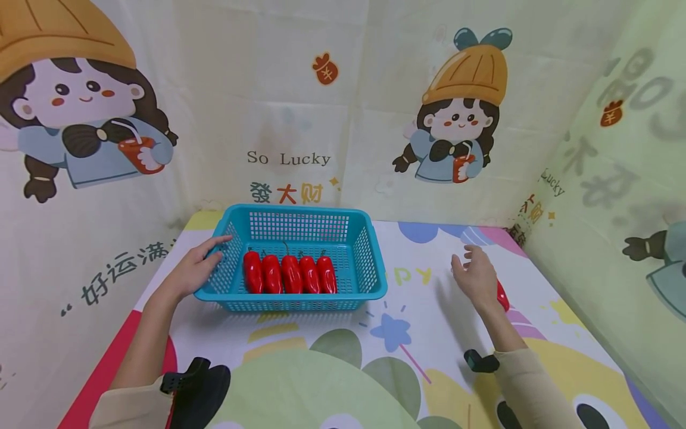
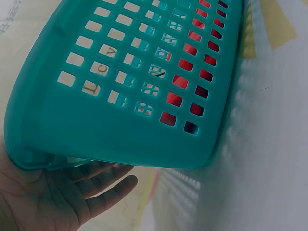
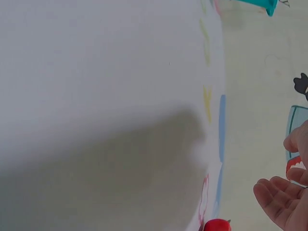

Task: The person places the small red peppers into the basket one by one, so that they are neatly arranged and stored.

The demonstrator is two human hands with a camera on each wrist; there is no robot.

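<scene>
A blue-green plastic basket (image 1: 300, 302) stands on the table, with several glossy red peppers (image 1: 291, 274) lying side by side inside. At its left end my left hand (image 1: 193, 268) touches the rim, fingers fairly straight. The left wrist view shows the palm (image 2: 48, 202) beside the basket's slotted wall (image 2: 120, 139); part of the hand is hidden behind the rim. My right hand (image 1: 477, 277) is raised over the table's right side, fingers loosely bent and holding nothing. Another red pepper (image 1: 502, 296) lies there, partly hidden by that hand; its end also shows in the right wrist view.
A printed cloth (image 1: 332, 357) with cartoon shapes covers the table. Pale printed curtains (image 1: 289, 101) hang behind it and along both sides. A black strap mount (image 1: 195, 381) sits on the left wrist, and a dark piece (image 1: 480, 361) on the right.
</scene>
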